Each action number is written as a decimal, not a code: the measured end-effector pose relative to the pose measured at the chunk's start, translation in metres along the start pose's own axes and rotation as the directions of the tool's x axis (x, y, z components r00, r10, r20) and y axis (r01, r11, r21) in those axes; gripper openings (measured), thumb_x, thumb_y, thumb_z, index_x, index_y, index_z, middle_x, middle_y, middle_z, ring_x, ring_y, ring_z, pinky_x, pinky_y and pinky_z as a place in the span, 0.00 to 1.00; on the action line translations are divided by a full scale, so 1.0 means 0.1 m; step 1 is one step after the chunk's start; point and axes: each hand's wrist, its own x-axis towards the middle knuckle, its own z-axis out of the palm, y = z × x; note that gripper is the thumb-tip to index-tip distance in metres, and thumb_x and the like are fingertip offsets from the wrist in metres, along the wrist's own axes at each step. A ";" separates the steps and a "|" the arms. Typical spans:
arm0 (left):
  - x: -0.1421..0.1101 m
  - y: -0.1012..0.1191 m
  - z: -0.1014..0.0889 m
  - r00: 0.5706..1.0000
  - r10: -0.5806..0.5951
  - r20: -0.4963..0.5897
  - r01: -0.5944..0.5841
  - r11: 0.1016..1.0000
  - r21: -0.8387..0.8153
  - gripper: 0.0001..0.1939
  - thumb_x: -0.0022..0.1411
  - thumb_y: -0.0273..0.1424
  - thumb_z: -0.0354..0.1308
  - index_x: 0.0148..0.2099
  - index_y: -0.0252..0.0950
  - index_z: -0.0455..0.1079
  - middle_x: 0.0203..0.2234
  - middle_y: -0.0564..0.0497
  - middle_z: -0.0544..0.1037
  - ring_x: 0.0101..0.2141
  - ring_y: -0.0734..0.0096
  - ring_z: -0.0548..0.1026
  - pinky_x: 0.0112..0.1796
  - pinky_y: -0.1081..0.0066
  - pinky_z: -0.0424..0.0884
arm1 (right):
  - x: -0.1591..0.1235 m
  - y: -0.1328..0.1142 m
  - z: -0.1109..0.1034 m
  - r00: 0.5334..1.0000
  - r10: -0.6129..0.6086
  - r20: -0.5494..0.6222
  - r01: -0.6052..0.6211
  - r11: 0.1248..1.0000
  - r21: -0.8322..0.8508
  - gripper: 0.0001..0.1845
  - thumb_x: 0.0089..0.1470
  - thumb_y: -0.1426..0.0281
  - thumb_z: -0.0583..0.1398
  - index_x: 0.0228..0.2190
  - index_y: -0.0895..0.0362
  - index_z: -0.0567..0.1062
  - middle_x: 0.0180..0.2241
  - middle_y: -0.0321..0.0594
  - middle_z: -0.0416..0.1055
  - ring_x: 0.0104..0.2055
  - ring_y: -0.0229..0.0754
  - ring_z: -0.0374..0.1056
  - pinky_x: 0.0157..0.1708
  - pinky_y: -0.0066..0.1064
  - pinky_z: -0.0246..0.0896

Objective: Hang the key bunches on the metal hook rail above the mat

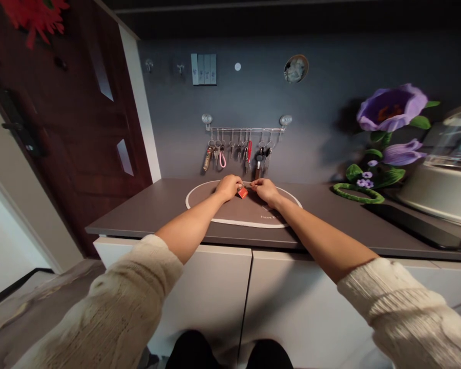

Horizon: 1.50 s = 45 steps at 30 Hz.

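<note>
Both my arms reach out over a dark counter. My left hand [228, 186] is curled closed and pinches a small red keychain tag [242, 192] just above an oval brown mat [230, 219]. My right hand [266, 190] is also closed, its fingertips meeting the same item from the right; what sits between its fingers is too small to make out. Directly behind the hands, a chrome hook rail [246, 129] on the grey wall carries several key bunches [238, 152] with pink, red and black fobs.
A dark wooden door [61, 128] stands at the left. Purple artificial flowers [392, 128] and a green ring sit on the counter at right, beside a large domed appliance [445, 174]. White cabinet doors [253, 297] are below the counter edge. Light switches [203, 68] are on the wall.
</note>
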 end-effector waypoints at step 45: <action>-0.02 0.19 -0.21 0.961 0.001 -0.276 -0.092 0.944 -0.316 0.08 0.57 0.26 0.52 0.36 0.33 0.73 0.34 0.49 0.77 0.35 0.73 0.73 0.39 0.74 0.67 | -0.11 -0.19 -0.04 0.940 -0.222 0.258 -0.016 0.727 0.686 0.16 0.34 0.64 0.67 0.27 0.58 0.71 0.18 0.28 0.64 0.20 0.29 0.57 0.26 0.26 0.57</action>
